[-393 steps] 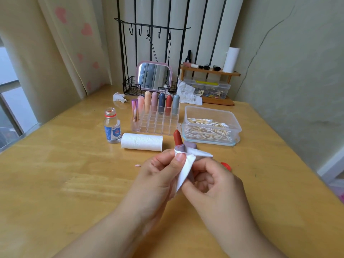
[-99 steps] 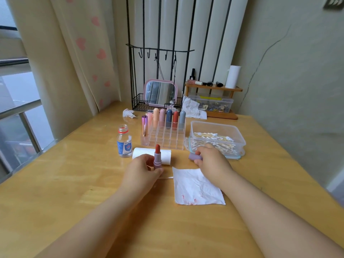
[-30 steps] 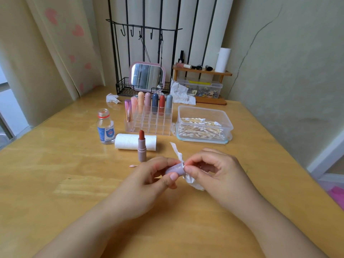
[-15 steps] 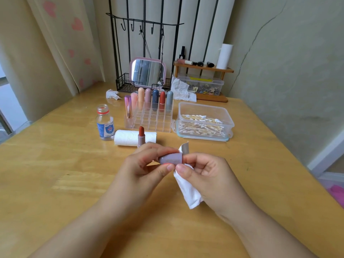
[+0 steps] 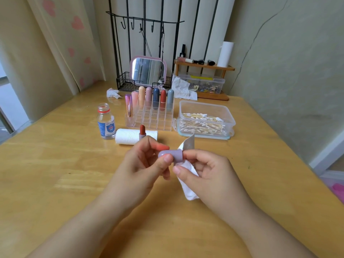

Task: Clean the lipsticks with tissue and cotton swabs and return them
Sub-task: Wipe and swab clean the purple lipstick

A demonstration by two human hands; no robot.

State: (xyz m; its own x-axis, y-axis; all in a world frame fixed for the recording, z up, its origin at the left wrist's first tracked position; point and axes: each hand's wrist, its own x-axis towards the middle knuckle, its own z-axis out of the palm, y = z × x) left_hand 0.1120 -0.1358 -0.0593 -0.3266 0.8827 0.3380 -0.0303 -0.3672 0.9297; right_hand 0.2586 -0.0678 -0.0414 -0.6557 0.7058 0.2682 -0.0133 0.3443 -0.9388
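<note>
Small bottle (image 5: 106, 121) at left on table (image 5: 55, 164). Beside it, tissue roll (image 5: 128, 136) lying flat; uncapped lipstick (image 5: 142, 131) upright before roll. Clear organizer (image 5: 151, 118) behind, seven capped lipsticks along back and left. Left hand (image 5: 141, 168) pinches purple cap (image 5: 170, 155) above table. Right hand (image 5: 206, 174) grips white tissue (image 5: 188, 183) against cap's open end. Swab box (image 5: 203, 120) at right.
</note>
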